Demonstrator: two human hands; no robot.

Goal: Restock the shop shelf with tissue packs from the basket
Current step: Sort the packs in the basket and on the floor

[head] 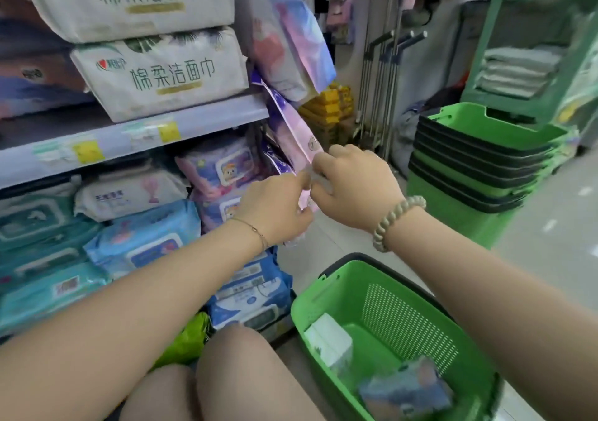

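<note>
The shelf (136, 135) carries a pink pack (293, 135) at its near end, long axis slanting up-left. The basket (323, 297) sits below, nearer the right grip (352, 187), holding a white pack (328, 339) and a blue pack (407, 388). Right grip and left grip (275, 207), fingers curled, both pinch the pink pack's lower end.

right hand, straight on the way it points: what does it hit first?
The pink pack, which the right hand pinches together with the left hand. Behind that, probably the stacked purple wipes packs; depth is unclear.
</note>
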